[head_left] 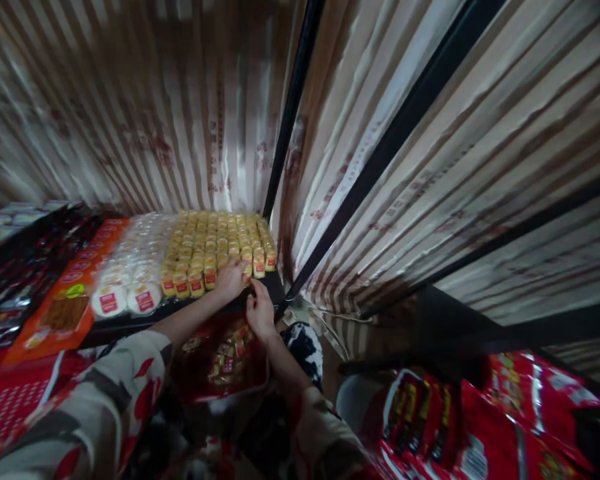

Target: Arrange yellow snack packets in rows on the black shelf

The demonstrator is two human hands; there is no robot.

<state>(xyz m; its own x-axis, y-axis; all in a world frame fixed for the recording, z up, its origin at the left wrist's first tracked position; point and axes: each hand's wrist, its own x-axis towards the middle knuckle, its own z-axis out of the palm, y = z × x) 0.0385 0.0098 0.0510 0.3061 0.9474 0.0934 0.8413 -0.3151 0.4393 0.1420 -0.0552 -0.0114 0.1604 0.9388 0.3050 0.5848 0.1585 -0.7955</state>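
Note:
Rows of small yellow packets with red labels stand on a dark shelf. My left hand reaches to the front row near its right end, its fingers closed at one yellow packet. Just in front of the shelf edge is my right hand, close to the left one. Its thumb and forefinger are apart, and nothing shows between them. Below both hands sits a red basket with loose gold and yellow packets in it.
Clear-wrapped white round packs, an orange pack and dark shiny packs line the shelf leftward. Black metal posts and striped curtain sheeting stand behind. Red snack bags lie at lower right.

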